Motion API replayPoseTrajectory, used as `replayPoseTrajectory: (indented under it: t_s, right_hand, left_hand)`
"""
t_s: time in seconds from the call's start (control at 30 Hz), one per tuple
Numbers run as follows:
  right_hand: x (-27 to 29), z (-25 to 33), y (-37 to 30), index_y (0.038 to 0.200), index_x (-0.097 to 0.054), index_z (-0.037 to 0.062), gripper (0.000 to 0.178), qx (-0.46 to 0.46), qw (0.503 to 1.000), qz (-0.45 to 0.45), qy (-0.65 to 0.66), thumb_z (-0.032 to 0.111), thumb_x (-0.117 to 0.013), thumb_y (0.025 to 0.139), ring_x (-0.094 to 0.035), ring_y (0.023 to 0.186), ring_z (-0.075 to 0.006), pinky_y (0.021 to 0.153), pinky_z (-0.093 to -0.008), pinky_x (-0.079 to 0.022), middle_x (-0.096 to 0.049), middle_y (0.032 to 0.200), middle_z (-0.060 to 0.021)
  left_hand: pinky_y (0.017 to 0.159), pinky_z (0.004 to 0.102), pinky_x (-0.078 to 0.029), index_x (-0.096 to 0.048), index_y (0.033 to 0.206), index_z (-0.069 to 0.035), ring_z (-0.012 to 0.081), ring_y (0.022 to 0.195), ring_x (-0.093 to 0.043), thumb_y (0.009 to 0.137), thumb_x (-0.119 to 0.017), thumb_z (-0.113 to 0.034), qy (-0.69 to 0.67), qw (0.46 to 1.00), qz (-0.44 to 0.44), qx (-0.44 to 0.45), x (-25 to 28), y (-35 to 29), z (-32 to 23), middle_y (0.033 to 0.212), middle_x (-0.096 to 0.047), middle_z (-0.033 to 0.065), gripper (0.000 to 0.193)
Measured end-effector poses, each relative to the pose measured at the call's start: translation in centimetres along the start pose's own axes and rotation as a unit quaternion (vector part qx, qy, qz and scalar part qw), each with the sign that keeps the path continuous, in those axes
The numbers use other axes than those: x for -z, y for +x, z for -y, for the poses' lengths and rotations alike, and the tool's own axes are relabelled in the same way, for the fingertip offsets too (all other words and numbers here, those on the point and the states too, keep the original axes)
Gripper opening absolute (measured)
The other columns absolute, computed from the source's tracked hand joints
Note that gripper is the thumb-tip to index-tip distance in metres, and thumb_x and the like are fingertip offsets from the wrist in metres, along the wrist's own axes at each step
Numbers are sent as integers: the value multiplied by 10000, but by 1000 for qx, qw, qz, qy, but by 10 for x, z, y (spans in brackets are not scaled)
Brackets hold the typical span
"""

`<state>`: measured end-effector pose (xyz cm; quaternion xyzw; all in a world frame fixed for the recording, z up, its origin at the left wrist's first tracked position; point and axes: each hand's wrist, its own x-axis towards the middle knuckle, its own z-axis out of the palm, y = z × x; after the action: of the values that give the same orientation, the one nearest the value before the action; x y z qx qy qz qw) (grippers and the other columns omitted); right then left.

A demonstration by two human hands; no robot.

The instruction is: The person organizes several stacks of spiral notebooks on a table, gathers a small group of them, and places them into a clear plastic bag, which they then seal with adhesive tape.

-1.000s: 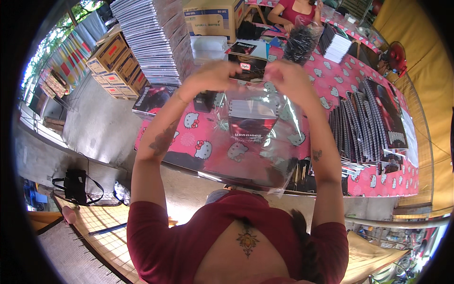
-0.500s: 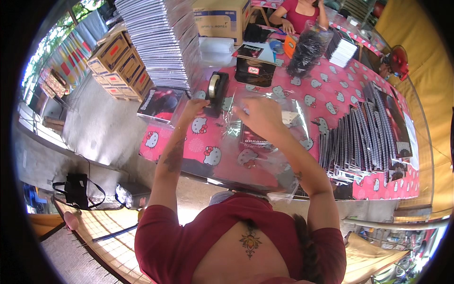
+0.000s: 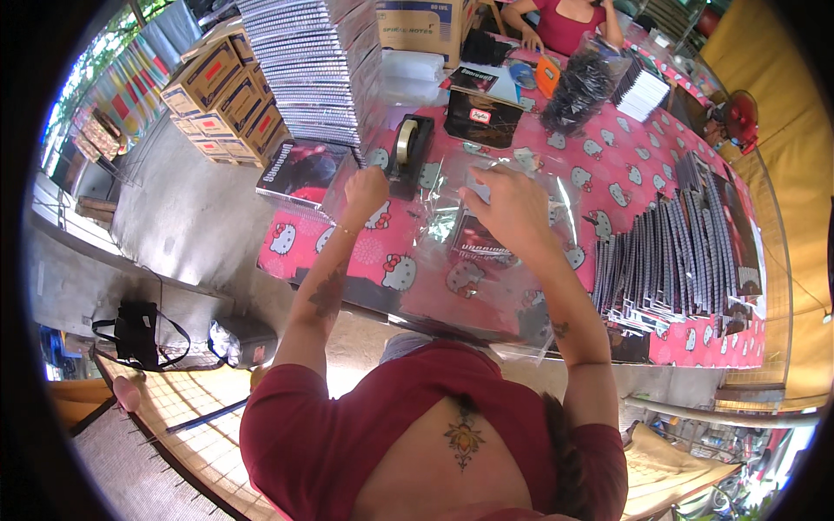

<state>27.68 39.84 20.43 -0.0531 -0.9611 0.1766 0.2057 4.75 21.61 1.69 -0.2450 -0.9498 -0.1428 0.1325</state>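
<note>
My left hand is closed beside the front end of a black tape dispenser with a roll of clear tape. What its fingers pinch, if anything, is too small to make out. Over a clear plastic sleeve hovers or rests my right hand, its thumb and index finger apart and the other fingers bent. Inside or under the plastic lies a spiral notebook with a dark red cover, partly hidden by that hand. The sleeve's loose end spreads toward the table's near edge.
A tall stack of spiral notebooks rises at the left, next to a dark-covered notebook. More notebooks lie in a row at the right. Cartons stand on the floor. Across the pink table sits another person.
The view has shifted, so the table appears slightly further right. My left hand has turned and closed near the dispenser's front end. The right hand stays over the plastic, its thumb and index finger now apart.
</note>
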Motion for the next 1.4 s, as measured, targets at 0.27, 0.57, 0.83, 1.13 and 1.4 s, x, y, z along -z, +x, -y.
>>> replayPoseTrajectory:
  t_s: [0.27,0.57,0.83,1.13,1.4]
  right_hand:
    - [4,1,-3,1056,-710,45,348,-3,1000,16,-1,306,-700,826,-683,802,-323,712,-432,-539,-690,936,-139]
    - [2,2,-4,1073,-705,59,361,8,1000,12,-12,321,-697,824,-676,802,-327,722,-445,-526,-696,898,-130]
    - [29,-14,19,1040,-719,139,308,-62,989,115,71,310,-721,783,-672,821,-337,720,-451,-521,-698,860,-120]
    - [63,-101,48,1208,-597,85,536,-18,989,-19,143,317,-792,766,-600,1053,-267,860,-382,-483,-628,1111,-124]
    - [3,-149,-70,1191,-552,100,630,53,980,0,189,332,-843,683,-490,1174,-235,1028,-400,-364,-512,1246,-76]
  left_hand:
    - [615,357,-544,-676,793,-12,252,643,-677,852,-644,-187,-200,977,-22,68,-32,-24,13,709,-687,132,188]
    - [760,240,-483,-593,1154,-8,81,864,-593,912,-629,-17,-687,690,169,-154,113,-15,-74,948,-648,15,244]
    - [835,305,-436,-742,988,-91,174,964,-532,839,-722,-49,-504,795,49,-335,125,10,-110,1010,-550,48,156]
    - [1082,393,-310,-758,981,-139,247,1337,-346,876,-712,-161,-429,834,56,-342,116,8,-151,1475,-386,88,117]
    - [1112,490,-213,-765,922,-222,320,1361,-292,798,-762,-163,-420,837,36,-347,108,9,-161,1492,-369,107,138]
